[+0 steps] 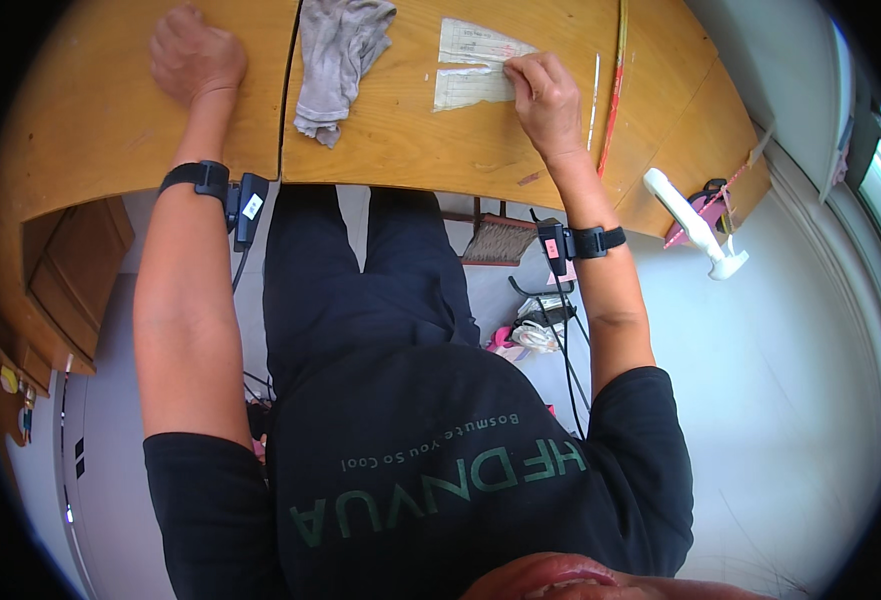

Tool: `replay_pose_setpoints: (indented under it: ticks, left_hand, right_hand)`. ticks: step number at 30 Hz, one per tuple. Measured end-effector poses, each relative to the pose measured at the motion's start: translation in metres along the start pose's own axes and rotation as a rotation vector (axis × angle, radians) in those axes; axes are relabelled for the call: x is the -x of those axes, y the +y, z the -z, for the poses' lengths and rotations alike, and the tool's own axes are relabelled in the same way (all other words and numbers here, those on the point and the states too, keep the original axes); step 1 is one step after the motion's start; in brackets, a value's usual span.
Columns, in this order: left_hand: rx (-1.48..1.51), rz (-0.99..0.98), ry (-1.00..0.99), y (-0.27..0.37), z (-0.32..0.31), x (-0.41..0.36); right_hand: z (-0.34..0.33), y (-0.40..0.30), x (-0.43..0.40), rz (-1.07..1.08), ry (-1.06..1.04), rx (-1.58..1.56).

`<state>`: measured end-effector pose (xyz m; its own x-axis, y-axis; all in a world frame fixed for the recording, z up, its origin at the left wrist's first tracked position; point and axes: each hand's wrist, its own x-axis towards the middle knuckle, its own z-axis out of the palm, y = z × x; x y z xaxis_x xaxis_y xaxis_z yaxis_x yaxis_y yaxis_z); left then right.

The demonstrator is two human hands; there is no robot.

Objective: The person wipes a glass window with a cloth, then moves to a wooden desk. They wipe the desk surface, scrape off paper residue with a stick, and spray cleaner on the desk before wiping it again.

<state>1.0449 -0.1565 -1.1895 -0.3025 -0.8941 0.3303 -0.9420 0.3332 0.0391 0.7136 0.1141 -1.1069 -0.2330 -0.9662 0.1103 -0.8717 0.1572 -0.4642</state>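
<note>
A torn sheet of printed paper (470,86) lies on the wooden table (410,154), with a tear running in from its left edge. The thumb and fingers of my right hand (549,97) pinch its right end. At the upper left, my left hand (196,56) rests on or just above the tabletop with its fingers curled; nothing shows in it, though the inside of the fist is hidden. Between the hands lies a crumpled grey cloth (339,67), nearer to my left hand and just right of the dark gap in the tabletop.
Right of my right hand lie a narrow white strip (594,101) and a red and yellow strip (615,90). A white handled object (688,217) juts past the table's right edge. Black devices with cables are strapped to both forearms. Below stands a small woven-seat stool (499,240).
</note>
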Motion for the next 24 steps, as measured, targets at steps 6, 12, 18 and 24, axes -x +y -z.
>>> replay_pose_setpoints:
  ticks: [6, 12, 18, 24]
  left_hand:
    - [0.056, -0.003, 0.039, 0.006, 0.005, -0.001]
    - [0.043, 0.006, 0.014, 0.009, 0.010, -0.002]
    - [0.050, 0.010, -0.007, 0.008, 0.009, -0.001]
    - [0.066, -0.035, 0.024, 0.003, 0.005, -0.002]
  right_hand:
    - [-0.004, 0.003, 0.000, 0.020, -0.012, 0.017]
    - [-0.002, 0.000, 0.006, -0.093, 0.012, -0.056]
    - [-0.007, -0.020, 0.019, -0.450, 0.088, -0.219]
    - [-0.015, -0.030, 0.017, -0.376, 0.038, -0.219]
